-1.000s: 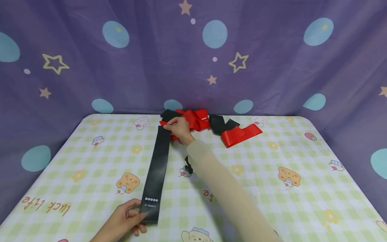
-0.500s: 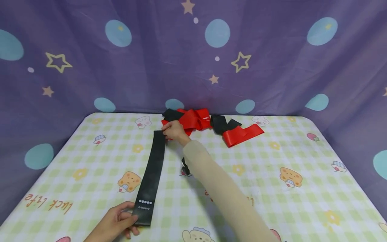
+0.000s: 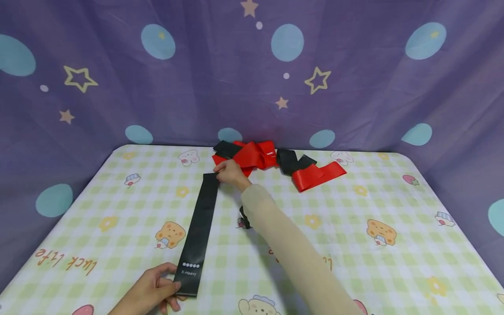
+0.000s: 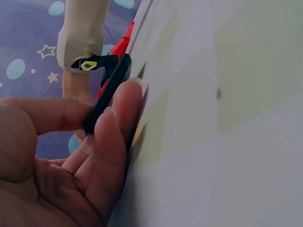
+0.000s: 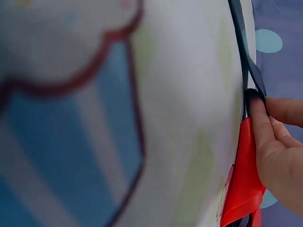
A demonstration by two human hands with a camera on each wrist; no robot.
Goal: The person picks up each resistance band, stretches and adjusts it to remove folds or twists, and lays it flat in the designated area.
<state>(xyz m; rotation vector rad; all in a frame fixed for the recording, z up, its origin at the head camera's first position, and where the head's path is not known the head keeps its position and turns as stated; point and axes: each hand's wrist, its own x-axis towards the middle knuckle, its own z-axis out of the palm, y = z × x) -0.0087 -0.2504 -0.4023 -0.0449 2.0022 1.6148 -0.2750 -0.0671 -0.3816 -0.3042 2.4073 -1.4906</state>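
Note:
A black resistance band, marked "X-Heavy" near its close end, lies lengthwise on the table. My left hand pinches its near left corner between thumb and fingers; in the left wrist view the band's dark edge passes between those fingers. At the far end my right hand grips the band's right corner. The right wrist view shows the band there as two separate layers, with my right fingers at the end. Just behind the right hand lies a heap of red bands.
Black bands lie to the right of the red heap, and another folded red band lies in front of them. A checked cloth covers the table. A patterned purple curtain hangs behind the far edge.
Both hands have drawn the black band slightly toward me and to the left. The right hand has come a little away from the red heap. The heap itself stays put; the head view has shifted slightly.

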